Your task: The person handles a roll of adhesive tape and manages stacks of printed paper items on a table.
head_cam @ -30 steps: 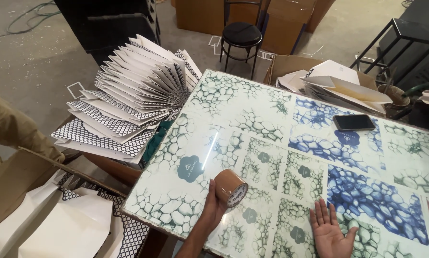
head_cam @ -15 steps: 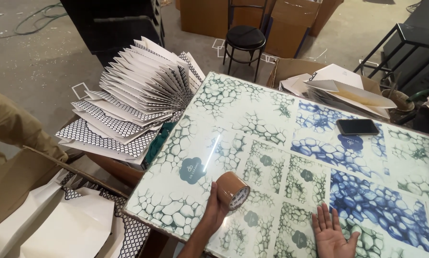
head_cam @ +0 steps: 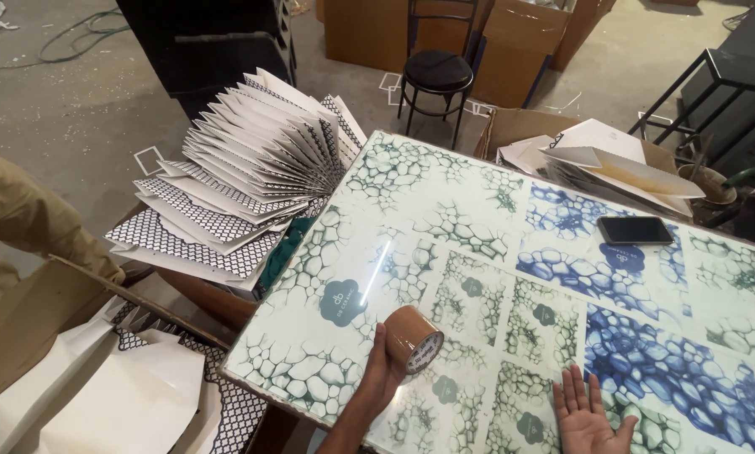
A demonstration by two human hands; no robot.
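Brown packing tape, a wide roll (head_cam: pixel 413 338) with a white printed core, sits in your left hand (head_cam: pixel 384 370) near the front edge of the glossy worktop (head_cam: pixel 445 210) that is printed with green and blue cell patterns. Your fingers curl around the roll's outer band and pinch it, tilted so that the core's rim faces right. Your forearm comes up from below the front edge. Your right hand (head_cam: pixel 586 410) lies palm up on the worktop to the right, well apart from the roll, fingers spread and holding nothing.

Round dark teal labels dot the printed sheet; one (head_cam: pixel 343 301) lies just beyond the roll. A black phone (head_cam: pixel 635 229) rests towards the far right corner. Off the left edge fans a stack of white card sheets (head_cam: pixel 251 181) with black lattice print. Brown cardboard boxes (head_cam: pixel 365 29) stand on the floor beyond the far edge.
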